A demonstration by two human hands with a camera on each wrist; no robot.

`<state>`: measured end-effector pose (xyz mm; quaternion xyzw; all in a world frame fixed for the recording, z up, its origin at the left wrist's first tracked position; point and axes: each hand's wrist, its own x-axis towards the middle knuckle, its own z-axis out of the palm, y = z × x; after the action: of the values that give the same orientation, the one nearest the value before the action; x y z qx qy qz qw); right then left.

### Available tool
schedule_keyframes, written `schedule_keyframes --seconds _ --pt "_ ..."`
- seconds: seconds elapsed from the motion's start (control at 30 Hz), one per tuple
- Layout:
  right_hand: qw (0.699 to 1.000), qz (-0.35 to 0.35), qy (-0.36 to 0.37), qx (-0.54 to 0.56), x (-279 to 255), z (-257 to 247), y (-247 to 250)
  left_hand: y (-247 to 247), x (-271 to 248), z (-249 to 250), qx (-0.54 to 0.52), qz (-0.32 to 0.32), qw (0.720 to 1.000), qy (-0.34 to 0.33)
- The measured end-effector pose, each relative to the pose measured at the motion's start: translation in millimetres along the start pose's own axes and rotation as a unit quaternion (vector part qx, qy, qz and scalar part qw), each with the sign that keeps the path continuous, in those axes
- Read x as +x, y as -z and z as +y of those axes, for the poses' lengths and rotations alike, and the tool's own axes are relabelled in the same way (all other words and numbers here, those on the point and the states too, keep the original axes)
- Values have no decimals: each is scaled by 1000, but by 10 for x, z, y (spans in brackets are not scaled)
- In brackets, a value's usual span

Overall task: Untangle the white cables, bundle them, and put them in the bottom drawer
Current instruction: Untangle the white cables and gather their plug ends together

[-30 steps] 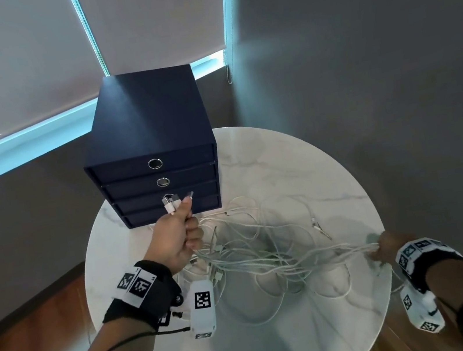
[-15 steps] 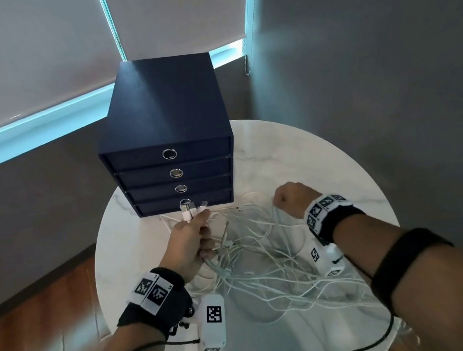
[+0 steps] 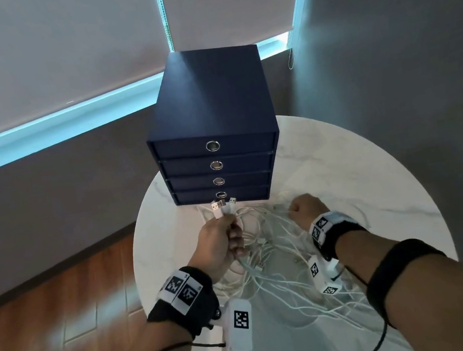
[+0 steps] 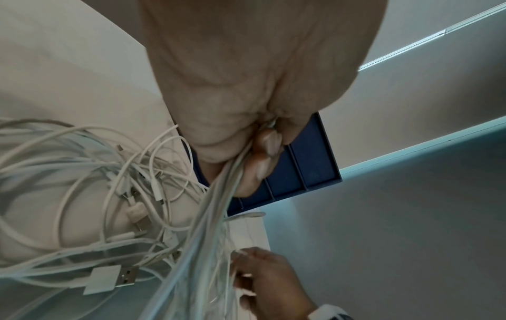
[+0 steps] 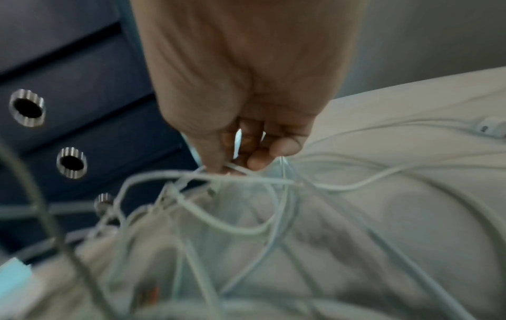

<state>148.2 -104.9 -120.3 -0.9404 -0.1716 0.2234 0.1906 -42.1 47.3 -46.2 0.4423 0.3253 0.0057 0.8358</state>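
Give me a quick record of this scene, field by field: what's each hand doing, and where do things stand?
left hand: grips a gathered bunch of white cables, plug ends sticking up
right hand: pinches one strand in the tangle
cables: mostly still tangled on the round table
drawer unit: four drawers, all closed
bottom drawer: closed, nothing stowed yet
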Motion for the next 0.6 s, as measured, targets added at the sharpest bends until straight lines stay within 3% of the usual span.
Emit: schedule_keyframes --seconds 0.07,0.17,0.23,0.3,0.4,0.5,0.6 --pt "990 43 22 133 -69 -85 240 -9 11 12 -4 -3 1000 -8" --pt "936 37 78 340 -289 -331 603 -52 52 24 -6 -4 1000 -15" --pt "903 36 128 408 -490 -517 766 -105 75 29 -6 -3 1000 -17" --pt "888 26 177 423 -671 -665 814 -188 83 38 -3 -1 1000 -25" --pt "890 -10 221 400 -849 -768 664 -334 76 59 0 -7 999 -45" --pt "913 -1 210 349 -948 -795 412 -434 80 55 -1 -17 997 -72" --pt "917 30 198 344 -1036 -809 327 -448 92 6 -11 -21 996 -83"
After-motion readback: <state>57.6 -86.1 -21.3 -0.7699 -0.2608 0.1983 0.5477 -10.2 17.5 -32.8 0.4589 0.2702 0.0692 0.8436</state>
